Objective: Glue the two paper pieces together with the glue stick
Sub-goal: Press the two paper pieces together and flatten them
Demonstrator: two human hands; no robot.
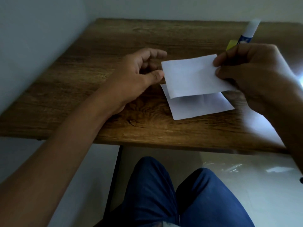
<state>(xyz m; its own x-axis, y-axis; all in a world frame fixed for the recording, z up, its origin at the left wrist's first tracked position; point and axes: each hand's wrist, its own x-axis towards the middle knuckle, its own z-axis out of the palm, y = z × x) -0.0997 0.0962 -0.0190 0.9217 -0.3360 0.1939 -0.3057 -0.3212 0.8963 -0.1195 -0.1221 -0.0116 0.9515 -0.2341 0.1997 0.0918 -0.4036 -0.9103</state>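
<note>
Sitting at my wooden table (114, 40), which fills most of the view, I can see my knees in blue jeans (164, 194) below its near edge and a pale wall (32, 38) on the left. My left hand (141, 74) rests on the tabletop, fingers loosely curled and holding nothing, its thumb tip just beside the left edge of the raised paper. My right hand (250, 74) pinches the right edge of the upper paper piece (191, 76) between thumb and fingers, lifting it tilted above the table. Under it, the lower paper piece (196, 107) lies flat on the wood, partly covered from view by the raised one, their left edges close together. The glue stick (249, 33), white with a blue label, pokes up from behind my right hand; I cannot tell whether that hand holds it or it stands on the table. Beside it sits a small yellow thing (231, 45), too blurred to name.
</note>
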